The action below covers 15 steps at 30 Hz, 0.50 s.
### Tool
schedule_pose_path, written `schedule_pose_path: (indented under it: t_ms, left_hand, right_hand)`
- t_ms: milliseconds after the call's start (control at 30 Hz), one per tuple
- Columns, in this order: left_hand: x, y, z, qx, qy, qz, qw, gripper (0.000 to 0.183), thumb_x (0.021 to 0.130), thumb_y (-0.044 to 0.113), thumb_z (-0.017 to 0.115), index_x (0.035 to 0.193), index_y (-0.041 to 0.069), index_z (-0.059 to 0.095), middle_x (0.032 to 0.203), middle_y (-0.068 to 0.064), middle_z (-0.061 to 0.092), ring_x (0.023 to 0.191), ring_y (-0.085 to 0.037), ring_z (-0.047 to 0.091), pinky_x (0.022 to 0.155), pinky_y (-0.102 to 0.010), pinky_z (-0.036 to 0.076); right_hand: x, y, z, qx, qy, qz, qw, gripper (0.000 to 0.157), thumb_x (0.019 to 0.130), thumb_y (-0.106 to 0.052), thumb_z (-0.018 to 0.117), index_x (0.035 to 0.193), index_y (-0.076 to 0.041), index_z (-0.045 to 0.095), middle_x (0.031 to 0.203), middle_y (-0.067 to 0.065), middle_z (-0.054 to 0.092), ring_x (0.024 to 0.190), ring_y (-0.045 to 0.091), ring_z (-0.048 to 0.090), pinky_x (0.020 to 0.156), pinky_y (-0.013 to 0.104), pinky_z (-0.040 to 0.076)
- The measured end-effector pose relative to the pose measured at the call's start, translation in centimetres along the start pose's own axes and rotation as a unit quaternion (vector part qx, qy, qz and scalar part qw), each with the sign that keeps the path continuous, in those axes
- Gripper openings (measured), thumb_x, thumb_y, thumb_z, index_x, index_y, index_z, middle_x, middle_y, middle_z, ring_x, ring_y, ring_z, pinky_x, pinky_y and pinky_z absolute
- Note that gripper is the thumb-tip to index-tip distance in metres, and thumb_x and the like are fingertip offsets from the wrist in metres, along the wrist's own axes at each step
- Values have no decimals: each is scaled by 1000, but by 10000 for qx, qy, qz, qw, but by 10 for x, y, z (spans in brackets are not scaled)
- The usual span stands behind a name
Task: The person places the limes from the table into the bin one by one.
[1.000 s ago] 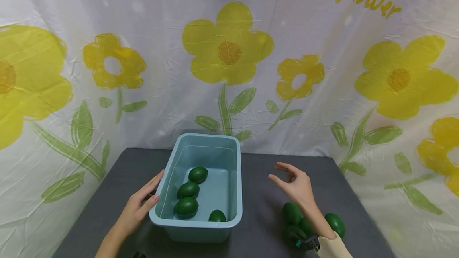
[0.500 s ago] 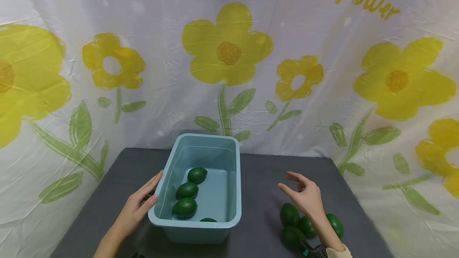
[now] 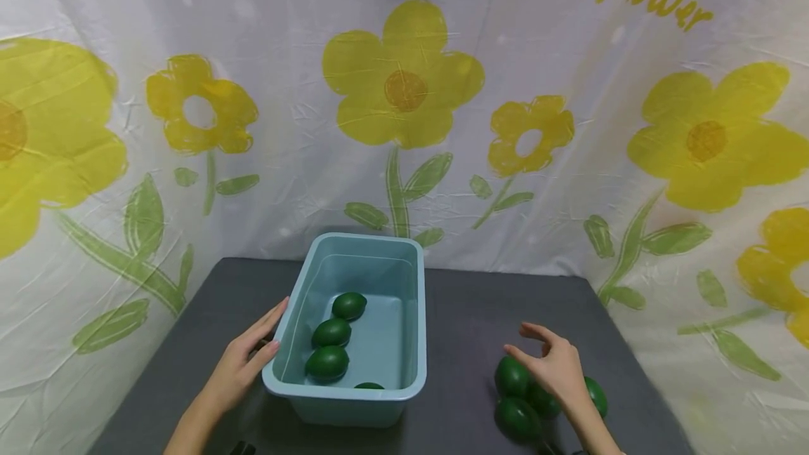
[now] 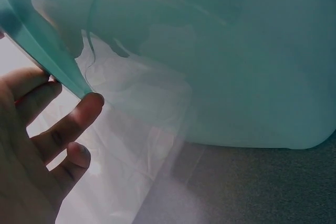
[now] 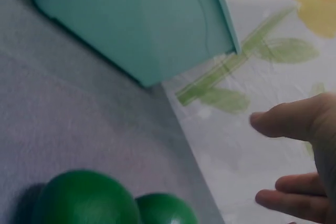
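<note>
Resting its fingertips against the left side rim of the light blue bin [image 3: 404, 393], the left hand [image 3: 237, 365] is relaxed, with fingers spread and thumb apart; it grasps nothing. The bin is located on the dark table [image 3: 461, 328], with its long side running away from the person.

The bin contains four green fruits. Three lie in a slanting row: the far fruit [image 3: 349, 305], the middle fruit [image 3: 331, 333] and the near fruit [image 3: 326, 363]. The fourth fruit [image 3: 369, 385] is mostly concealed by the near rim.

The right hand [image 3: 559, 369] is positioned to the right of the bin, above a second group of green fruits [image 3: 517, 420] on the table. Its thumb and fingers are wide apart and hold nothing. The right wrist view shows a gap between this hand and the two fruits visible there. A white backdrop [image 3: 284, 195] printed with yellow flowers [image 3: 360, 55] hangs behind the table.
</note>
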<state>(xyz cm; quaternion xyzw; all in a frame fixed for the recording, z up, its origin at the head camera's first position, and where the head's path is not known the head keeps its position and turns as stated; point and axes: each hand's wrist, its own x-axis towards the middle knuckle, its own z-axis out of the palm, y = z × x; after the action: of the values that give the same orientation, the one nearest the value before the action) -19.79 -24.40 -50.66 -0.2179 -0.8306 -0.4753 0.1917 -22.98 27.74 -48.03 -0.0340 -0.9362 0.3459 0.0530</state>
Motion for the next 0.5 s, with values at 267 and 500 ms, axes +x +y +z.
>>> schedule_pose_path:
  t_ms: [267,500]
  left_hand:
    - [0,-1,0,9,9,1,10000,59,106,1,53,163,9,42,166,5,42,138,13,43,92,-10,45]
    - [-1,0,0,-14,-5,29,10000,59,105,0,53,163,7,42,166,7,42,140,13,42,94,-9,43]
  right_hand:
    - [-2,13,0,-717,-620,-63,9955,76,86,-51,86,138,1,67,129,18,73,118,46,66,93,61,54]
    - [-7,15,3,-1094,-915,-52,9898,77,81,-49,90,135,2,69,124,17,75,115,46,67,93,64,52]
